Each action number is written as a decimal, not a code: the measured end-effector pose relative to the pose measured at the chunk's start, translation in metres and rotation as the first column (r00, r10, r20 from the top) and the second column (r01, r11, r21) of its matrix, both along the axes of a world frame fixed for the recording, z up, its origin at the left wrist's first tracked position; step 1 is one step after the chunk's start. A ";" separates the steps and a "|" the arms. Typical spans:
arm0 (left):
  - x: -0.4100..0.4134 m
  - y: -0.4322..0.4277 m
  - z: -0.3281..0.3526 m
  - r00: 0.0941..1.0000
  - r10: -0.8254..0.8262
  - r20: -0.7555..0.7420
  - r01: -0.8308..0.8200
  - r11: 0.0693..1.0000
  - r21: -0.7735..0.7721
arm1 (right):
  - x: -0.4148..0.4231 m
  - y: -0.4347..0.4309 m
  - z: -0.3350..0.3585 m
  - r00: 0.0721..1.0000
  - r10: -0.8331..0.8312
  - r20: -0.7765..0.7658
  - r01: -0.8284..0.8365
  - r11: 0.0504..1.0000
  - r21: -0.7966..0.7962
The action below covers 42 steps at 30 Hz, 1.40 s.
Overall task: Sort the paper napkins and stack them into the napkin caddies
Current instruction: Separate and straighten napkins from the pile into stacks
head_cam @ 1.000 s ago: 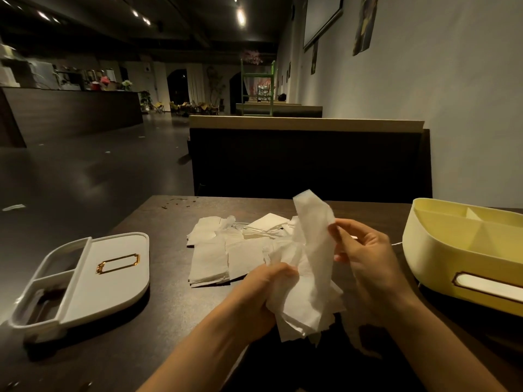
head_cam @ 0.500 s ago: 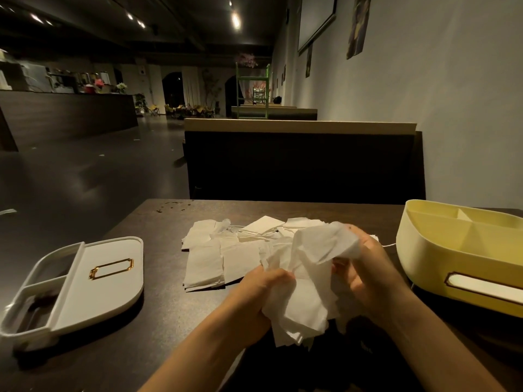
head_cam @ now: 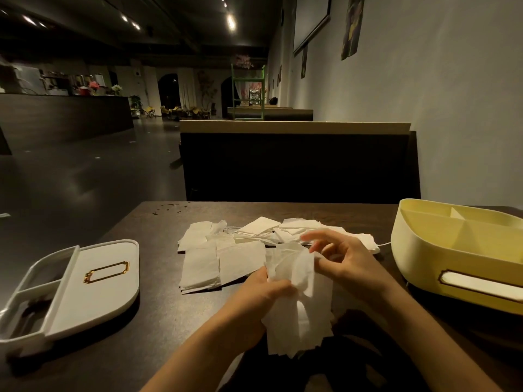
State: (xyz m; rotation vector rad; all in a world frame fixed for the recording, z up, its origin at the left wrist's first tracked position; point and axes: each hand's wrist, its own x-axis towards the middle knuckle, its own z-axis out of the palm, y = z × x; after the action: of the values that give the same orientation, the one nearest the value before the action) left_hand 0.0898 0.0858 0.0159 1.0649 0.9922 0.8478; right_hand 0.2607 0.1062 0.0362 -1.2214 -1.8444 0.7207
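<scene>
Gripping a bunch of white paper napkins (head_cam: 300, 315) in curled fingers, the person's left hand (head_cam: 266, 292) holds the sheets just above the near edge of a dark wooden table (head_cam: 169, 335). The lower ends of the sheets hang below the fist and the top sheet is crumpled above it. The right hand (head_cam: 348, 261) sits just right of the bunch, thumb against the top sheet's upper edge. Its fingers (head_cam: 311, 239) are bent and blurred, so it is unclear whether they pinch the paper.

Just beyond the hands, a loose pile of napkins (head_cam: 226, 258) is spread on the tabletop, some flat and overlapping, some folded into squares. Well to the left of the grip lies a white napkin caddy (head_cam: 107, 301), its broad face up with a gold label frame (head_cam: 107, 272) and its open compartments turned away from the hands. Near the right hand stands a yellow napkin caddy (head_cam: 424, 258), its open top showing dividers and a pale label slot on its front wall. Past the pile, a dark booth seat back (head_cam: 297, 165) closes off the table's far side.
</scene>
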 end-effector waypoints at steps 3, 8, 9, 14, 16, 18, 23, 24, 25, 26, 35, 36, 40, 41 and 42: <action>0.002 -0.002 0.001 1.000 0.003 0.012 -0.003 1.000 0.009 | -0.005 -0.004 0.001 0.977 -0.023 -0.210 0.009 0.998 -0.067; 0.006 -0.004 0.002 0.999 0.038 -0.003 -0.038 0.998 0.040 | -0.005 -0.002 0.002 0.795 -0.215 -0.567 0.014 0.941 -0.338; 0.006 -0.004 0.002 0.999 0.038 0.002 -0.038 0.998 0.043 | -0.004 -0.002 0.003 0.775 -0.237 -0.586 0.001 0.928 -0.374; 0.005 -0.005 0.001 0.999 0.037 0.028 -0.038 0.998 0.057 | -0.003 0.004 0.001 0.694 -0.332 -0.639 0.030 0.900 -0.435; 0.005 -0.005 0.001 0.999 0.050 0.021 -0.052 0.997 0.062 | -0.003 0.006 -0.002 0.649 -0.387 -0.655 0.041 0.878 -0.477; 0.006 -0.005 0.000 0.998 0.060 -0.001 -0.059 0.995 0.081 | -0.001 0.006 -0.003 0.639 -0.418 -0.646 0.038 0.856 -0.516; 0.005 -0.006 -0.001 0.999 0.053 -0.011 -0.052 0.994 0.101 | 0.006 0.002 0.003 0.664 -0.316 -0.678 -0.125 0.846 -0.518; 0.005 -0.006 -0.001 0.999 0.049 -0.023 -0.047 0.993 0.106 | 0.007 0.002 0.004 0.674 -0.299 -0.676 -0.123 0.856 -0.501; 0.005 -0.006 -0.001 0.998 0.049 -0.030 -0.045 0.993 0.110 | 0.007 0.001 0.005 0.691 -0.291 -0.661 -0.103 0.866 -0.490; 0.005 -0.006 -0.001 0.998 0.049 -0.033 -0.045 0.992 0.114 | 0.007 0.000 0.006 0.714 -0.295 -0.635 -0.069 0.873 -0.482; 0.005 -0.006 0.001 0.998 0.064 -0.005 -0.064 0.995 0.083 | 0.011 0.000 0.011 0.857 -0.293 -0.425 0.165 0.936 -0.312; 0.005 -0.006 0.001 0.998 0.060 0.000 -0.060 0.995 0.074 | 0.012 0.000 0.011 0.874 -0.292 -0.388 0.177 0.936 -0.305; 0.005 -0.005 0.001 0.998 0.060 0.008 -0.060 0.997 0.042 | 0.011 0.000 0.010 0.889 -0.317 -0.331 0.210 0.924 -0.321; 0.005 -0.005 0.001 0.998 0.064 0.003 -0.064 0.997 0.037 | 0.011 0.000 0.010 0.889 -0.321 -0.328 0.213 0.922 -0.325; 0.004 -0.004 0.001 0.998 0.068 0.000 -0.068 0.997 0.032 | 0.011 0.000 0.010 0.886 -0.327 -0.328 0.216 0.918 -0.332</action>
State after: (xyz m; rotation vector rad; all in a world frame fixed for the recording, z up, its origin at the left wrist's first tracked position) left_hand 0.0942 0.0818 0.0173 1.0635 1.0233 0.9215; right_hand 0.2713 0.1062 0.0466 -1.3797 -1.2475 1.0073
